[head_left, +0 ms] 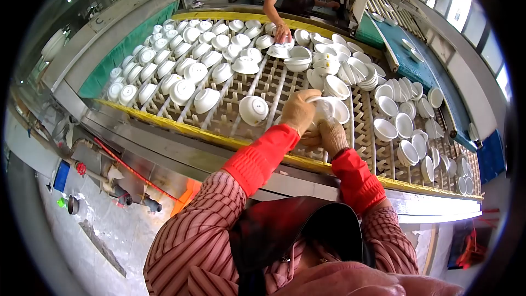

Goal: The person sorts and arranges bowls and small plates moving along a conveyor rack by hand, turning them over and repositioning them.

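Observation:
In the head view my two gloved hands meet over the near middle of a slatted rack conveyor (pixel 230 111). My left hand (pixel 300 112) grips the rim of a white bowl (pixel 323 107), its fingers closed. From below, my right hand (pixel 332 136) is closed around the same bowl, which is tilted and a little blurred. Just behind it another white bowl (pixel 341 111) leans, partly hidden. A single upside-down bowl (pixel 253 111) sits on the rack left of my left hand.
Rows of upside-down white bowls (pixel 182 92) cover the rack's left side. Loose, nested bowls (pixel 357 71) lie on the right. Across the rack, a co-worker's hand (pixel 282 34) touches a bowl. A blue-green belt (pixel 408 66) runs along the right; a yellow edge (pixel 213 135) borders the near side.

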A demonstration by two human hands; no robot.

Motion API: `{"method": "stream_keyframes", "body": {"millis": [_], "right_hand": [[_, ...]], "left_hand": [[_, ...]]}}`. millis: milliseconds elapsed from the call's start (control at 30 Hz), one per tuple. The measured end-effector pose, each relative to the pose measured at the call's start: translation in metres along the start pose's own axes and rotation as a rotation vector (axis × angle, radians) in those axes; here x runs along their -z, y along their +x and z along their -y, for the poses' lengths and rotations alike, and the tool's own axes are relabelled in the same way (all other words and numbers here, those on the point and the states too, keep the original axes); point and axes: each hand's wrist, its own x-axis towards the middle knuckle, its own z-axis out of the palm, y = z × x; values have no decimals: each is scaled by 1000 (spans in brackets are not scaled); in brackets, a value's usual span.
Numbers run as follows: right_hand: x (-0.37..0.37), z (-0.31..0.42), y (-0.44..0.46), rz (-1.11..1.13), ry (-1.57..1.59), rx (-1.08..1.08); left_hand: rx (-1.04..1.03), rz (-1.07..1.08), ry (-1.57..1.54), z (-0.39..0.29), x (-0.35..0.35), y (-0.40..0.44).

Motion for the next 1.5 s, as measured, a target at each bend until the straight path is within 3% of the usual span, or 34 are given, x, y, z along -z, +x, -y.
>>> {"method": "stream_keyframes", "body": {"millis": [67,167,300,367,433,600,667,700,800,833,867,900,933,967,1000,1033,1067,1133,1167,1267,1300,1333,1400,1433,1500], "right_hand": [[11,24,-13,50,269,-222],[22,52,-28,119,455,-332],[33,73,-50,176,567,-271],[35,68,-52,198,589,-218],[34,52,-51,200,663,-190],[16,-16,-25,-39,133,-46],[21,-51,-15,-142,96,56],[22,-75,-9,-192,158,147],[54,-55,-26,-235,143,159],[63,-38,-34,-222,217,114],[70,-22,-44,-53,905,-132],[68,-3,-49,-147,776,-73],[65,2,-51,-144,898,-86],[57,-3,-44,-121,738,53],[37,-24,-33,-104,769,159],[31,-29,-31,-104,523,356],[53,20,-49,-198,-285,248],[55,53,-48,-98,-435,-54],[49,30,-45,-172,-489,70],[50,5,-35,-178,-573,93],[51,-2,-40,-291,-467,183],[57,3,-45,-205,-186,0],[78,31,-59,-8,374,-359],[81,27,-61,-6,341,-270],[72,-17,-55,-46,94,33]], "left_hand": [[79,49,101,13,6,8],[20,303,499,38,13,38],[82,545,381,44,30,48],[-301,569,600,62,26,58],[-195,648,424,63,23,55],[-109,734,17,103,-7,48],[-291,744,209,98,-22,52],[-472,732,476,88,-33,52],[-627,763,1139,62,-35,45],[-582,802,1266,37,-25,41],[-617,706,1268,58,-27,49],[-558,699,1264,42,-18,47],[-414,698,1172,19,-10,43],[-328,663,1150,21,-11,40],[-336,684,1117,24,-10,41],[-170,642,1032,14,-15,37],[-3,594,949,5,-20,34],[57,638,958,1,-27,31],[84,655,968,0,-29,31],[-3,774,982,5,-35,29],[5,784,946,7,-35,29],[13,795,911,10,-36,30],[218,700,665,-3,-30,27],[277,692,480,3,-28,30],[128,477,541,3,-30,20]]}}
